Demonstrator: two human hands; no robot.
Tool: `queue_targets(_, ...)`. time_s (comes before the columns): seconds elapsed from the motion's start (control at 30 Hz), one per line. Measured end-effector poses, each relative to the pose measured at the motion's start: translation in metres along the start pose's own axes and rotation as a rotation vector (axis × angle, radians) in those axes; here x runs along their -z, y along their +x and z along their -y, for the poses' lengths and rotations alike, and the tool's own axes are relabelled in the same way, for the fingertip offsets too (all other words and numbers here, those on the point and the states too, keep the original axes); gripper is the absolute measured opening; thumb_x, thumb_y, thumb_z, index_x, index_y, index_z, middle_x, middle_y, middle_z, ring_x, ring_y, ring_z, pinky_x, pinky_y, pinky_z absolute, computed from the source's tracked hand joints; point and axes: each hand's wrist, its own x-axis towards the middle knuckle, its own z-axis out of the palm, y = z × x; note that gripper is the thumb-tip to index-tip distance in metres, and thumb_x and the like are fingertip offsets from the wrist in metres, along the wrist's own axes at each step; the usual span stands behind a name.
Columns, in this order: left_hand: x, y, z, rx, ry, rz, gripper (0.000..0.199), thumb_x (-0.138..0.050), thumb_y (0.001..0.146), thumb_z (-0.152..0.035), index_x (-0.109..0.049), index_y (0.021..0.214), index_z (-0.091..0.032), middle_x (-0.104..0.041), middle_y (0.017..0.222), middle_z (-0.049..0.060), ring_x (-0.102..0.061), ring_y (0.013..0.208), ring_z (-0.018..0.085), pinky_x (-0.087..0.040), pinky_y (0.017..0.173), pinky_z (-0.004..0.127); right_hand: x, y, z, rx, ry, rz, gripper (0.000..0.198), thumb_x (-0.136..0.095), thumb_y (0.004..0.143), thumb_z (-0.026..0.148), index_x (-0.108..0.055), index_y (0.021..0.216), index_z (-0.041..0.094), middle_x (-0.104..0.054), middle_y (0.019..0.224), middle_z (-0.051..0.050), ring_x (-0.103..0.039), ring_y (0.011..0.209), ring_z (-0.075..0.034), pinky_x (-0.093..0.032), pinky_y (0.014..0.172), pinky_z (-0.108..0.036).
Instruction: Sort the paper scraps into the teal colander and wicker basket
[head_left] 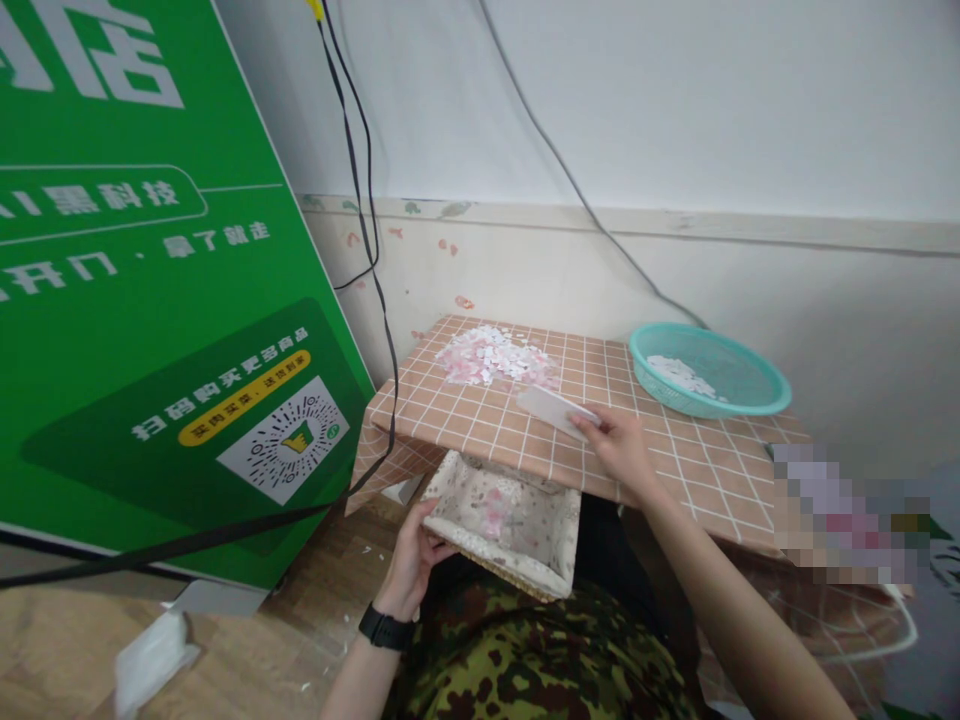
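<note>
My left hand (414,562), with a black watch at the wrist, grips the left side of a cloth-lined woven basket (517,565). This basket is tilted just below the table's front edge, and a few pink and white bits lie inside. In my right hand (619,448) is a flat white card-like piece (553,408), pinched at its right end over the tabletop. Beyond its far end a heap of small pink and white pieces (491,355) is spread on the checked tablecloth (480,415).
A teal plastic colander (712,407) with white pieces (679,375) stands at the table's back right. On the left is a large green sign (150,330), with a black strap (386,330) hanging beside it. A white bag (154,660) lies on the floor.
</note>
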Motion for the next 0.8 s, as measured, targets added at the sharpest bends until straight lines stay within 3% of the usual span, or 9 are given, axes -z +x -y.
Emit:
queue_targets(0.1,0.002,0.001,0.001,-0.004,0.001,-0.002,0.030,-0.058,0.076,-0.040,-0.060,0.098,-0.021,-0.069,0.092,0.007,-0.066,0.077,0.024,-0.054,0.071,0.044,0.001,0.015,-0.017,-0.008,-0.143,-0.073,0.030,-0.049,0.086,0.041,-0.069,0.096,0.022,-0.069,0.075,-0.003,-0.060,0.063,-0.018,-0.040,0.057,-0.029)
queue_targets(0.2,0.003,0.001,0.001,-0.004,0.004,-0.008,0.030,-0.058,0.075,-0.040,-0.060,0.098,-0.020,-0.069,0.089,0.007,-0.066,0.074,0.023,-0.054,0.070,0.043,0.004,0.021,-0.022,0.039,-0.187,-0.006,0.028,-0.049,0.086,0.039,-0.070,0.094,0.022,-0.069,0.073,-0.003,-0.060,0.063,-0.019,-0.039,0.057,-0.029)
queue_targets(0.63,0.001,-0.003,-0.002,0.003,-0.009,-0.028,0.029,-0.059,0.075,-0.039,-0.062,0.093,-0.017,-0.068,0.082,0.007,-0.065,0.071,0.022,-0.055,0.069,0.041,0.025,0.006,-0.001,0.105,-0.029,0.120,0.028,-0.051,0.085,0.042,-0.070,0.087,0.020,-0.070,0.076,-0.003,-0.060,0.062,-0.016,-0.041,0.057,-0.028)
queue_targets(0.8,0.000,-0.004,-0.001,-0.006,-0.016,-0.042,0.028,-0.059,0.075,-0.039,-0.061,0.094,-0.019,-0.068,0.083,0.006,-0.065,0.071,0.022,-0.055,0.068,0.041,0.021,0.006,0.003,0.102,0.043,0.246,0.030,-0.050,0.084,0.043,-0.070,0.085,0.021,-0.070,0.077,-0.003,-0.060,0.065,-0.018,-0.043,0.059,-0.029)
